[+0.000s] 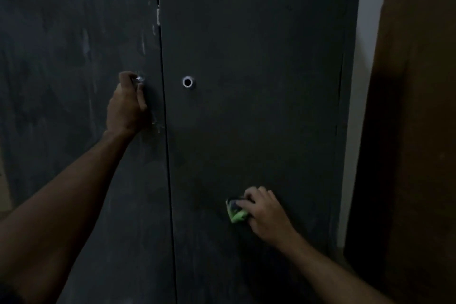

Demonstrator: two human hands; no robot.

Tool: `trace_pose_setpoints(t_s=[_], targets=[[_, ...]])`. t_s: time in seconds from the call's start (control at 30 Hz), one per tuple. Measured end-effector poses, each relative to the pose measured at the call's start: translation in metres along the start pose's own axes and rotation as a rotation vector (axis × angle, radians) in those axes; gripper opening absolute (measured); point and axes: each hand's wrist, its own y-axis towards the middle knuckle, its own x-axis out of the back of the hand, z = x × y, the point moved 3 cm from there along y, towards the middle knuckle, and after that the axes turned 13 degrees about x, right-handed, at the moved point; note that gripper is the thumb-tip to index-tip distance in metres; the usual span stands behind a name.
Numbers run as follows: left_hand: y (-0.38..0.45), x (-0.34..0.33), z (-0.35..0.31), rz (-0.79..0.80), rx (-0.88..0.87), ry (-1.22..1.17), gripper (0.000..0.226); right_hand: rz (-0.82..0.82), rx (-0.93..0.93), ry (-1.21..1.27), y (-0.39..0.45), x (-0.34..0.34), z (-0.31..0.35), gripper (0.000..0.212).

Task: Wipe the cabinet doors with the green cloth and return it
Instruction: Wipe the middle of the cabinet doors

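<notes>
While left hand (pixel 127 103) grips left door knob (pixel 139 79), steadying left door (pixel 74 81), right hand (pixel 261 212) pinches green cloth (pixel 236 211), bunched, pressed low on right door (pixel 259 57). Advice: flatten cloth, overlap strokes, firm even pressure, skirt round silver knob (pixel 187 82).

— What do we see of our own body here?

— Two bare forearms, no sleeves on either, entering from the lower left and lower right of the frame.

— Anything worn on our left hand (pixel 125 106) or right hand (pixel 265 212)?

— No; in this dim light we cannot make out any finer detail.
</notes>
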Motion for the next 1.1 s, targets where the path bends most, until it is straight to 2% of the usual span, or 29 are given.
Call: trace_pose_setpoints(t_s=[0.1,0.17,0.23,0.3,0.33,0.37,0.5,0.57,0.6,0.63,0.7,0.77,0.83,0.93,1.0,1.03,1.1], targets=[[0.000,-0.001,-0.001,-0.012,-0.002,-0.014,0.040,-0.287,-0.216,-0.023,0.056,0.028,-0.013,0.052],[-0.001,0.000,-0.001,-0.006,-0.006,-0.013,0.059,-0.371,-0.237,0.013,0.091,0.023,0.009,0.050],[-0.002,0.002,-0.002,-0.006,0.013,-0.004,0.074,-0.237,-0.047,-0.020,0.099,-0.013,0.043,0.043],[-0.004,0.002,-0.004,-0.017,0.023,0.005,0.081,0.054,0.171,-0.072,0.075,-0.055,0.071,0.039],[-0.004,0.001,-0.005,-0.024,0.024,0.009,0.082,0.148,0.205,-0.082,0.060,-0.064,0.073,0.037],[-0.005,0.000,-0.005,-0.032,0.026,0.011,0.083,0.157,0.204,-0.090,0.050,-0.064,0.069,0.035],[-0.003,-0.004,-0.003,-0.059,0.057,-0.002,0.086,-0.113,0.005,-0.108,0.082,-0.035,0.046,0.039],[-0.002,-0.005,-0.001,-0.076,0.050,-0.006,0.088,-0.240,-0.115,-0.056,0.112,-0.030,0.055,0.038],[-0.001,-0.005,0.001,-0.080,0.043,-0.009,0.088,-0.250,-0.116,-0.036,0.120,-0.036,0.067,0.037],[0.000,-0.005,0.001,-0.078,0.038,-0.012,0.088,-0.204,-0.060,-0.045,0.119,-0.050,0.081,0.039],[0.001,-0.004,0.001,-0.079,0.031,-0.018,0.088,0.040,0.147,-0.077,0.091,-0.086,0.104,0.040],[0.001,-0.005,0.000,-0.080,0.030,-0.028,0.088,0.230,0.221,-0.041,0.050,-0.104,0.102,0.039],[0.001,-0.006,0.000,-0.088,0.026,-0.047,0.088,0.159,0.156,0.010,0.036,-0.093,0.079,0.037],[0.001,-0.007,0.001,-0.080,0.007,-0.081,0.079,-0.138,-0.068,-0.050,0.067,-0.056,0.045,0.040],[0.001,-0.006,-0.001,-0.074,-0.020,-0.089,0.074,-0.279,-0.169,-0.050,0.094,-0.048,0.048,0.045],[0.001,-0.005,-0.002,-0.069,-0.028,-0.087,0.073,-0.293,-0.159,-0.048,0.100,-0.053,0.058,0.043],[0.001,-0.003,-0.001,-0.057,-0.030,-0.085,0.073,-0.188,-0.032,-0.088,0.088,-0.075,0.083,0.040]])
